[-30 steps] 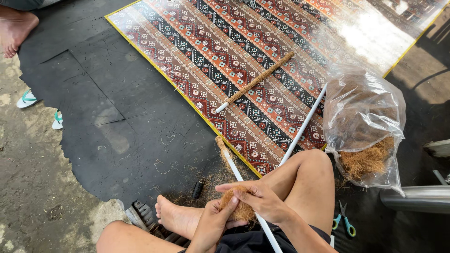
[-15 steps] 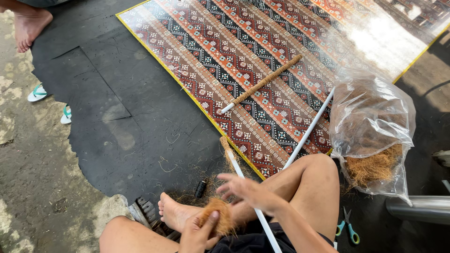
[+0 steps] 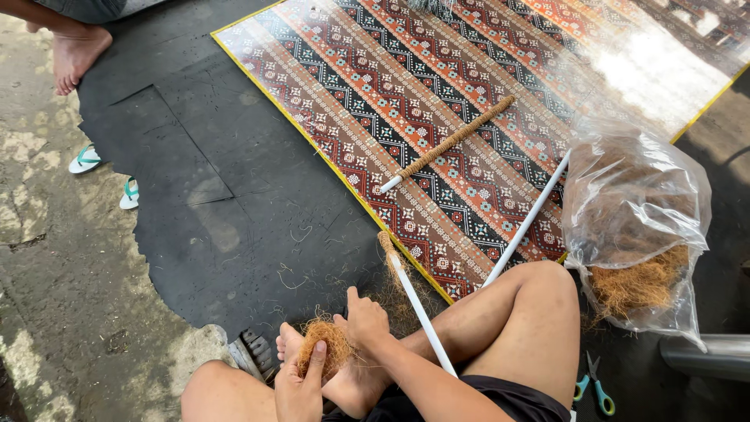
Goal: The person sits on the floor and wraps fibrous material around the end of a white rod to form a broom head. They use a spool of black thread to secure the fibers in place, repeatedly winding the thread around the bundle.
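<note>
1. Outdoors, on rough concrete ground (image 3: pixel 47 258) with a dark rubber sheet (image 3: pixel 234 203) laid over it, a person sits cross-legged and barefoot at the bottom of the head view.

2. Closest in, the left hand (image 3: pixel 301 387) is closed around a tuft of brown coconut fibre (image 3: pixel 326 344), which sits just above the person's foot.

3. Next to it, the right hand (image 3: pixel 366 322) rests with fingers curled against the same tuft; I cannot tell whether it actually pinches any strands.

4. A white stick (image 3: pixel 418 309) lies across the lap, just beside the right hand, its far tip bound with fibre. It looks loosely placed, so it could roll off the leg if the knee shifts.

5. Loose strands litter the sheet near the foot. The tuft looks fluffy and barely bound, so a slack hold would probably shed more of it.

6. Blue-handled scissors (image 3: pixel 598 391) lie on the ground beside the right thigh, near enough to be knocked or sat on.

7. Further right, a clear plastic bag (image 3: pixel 637 227) holds more fibre and slumps open-mouthed toward the ground, so some could spill.

8. Beyond, a patterned woven mat (image 3: pixel 484 86) carries a fibre-wrapped stick (image 3: pixel 449 144) and a second white stick (image 3: pixel 527 223).

9. Farthest off, another person's bare foot (image 3: pixel 74 51) and a pair of sandals (image 3: pixel 105 173) lie at the left.
</note>
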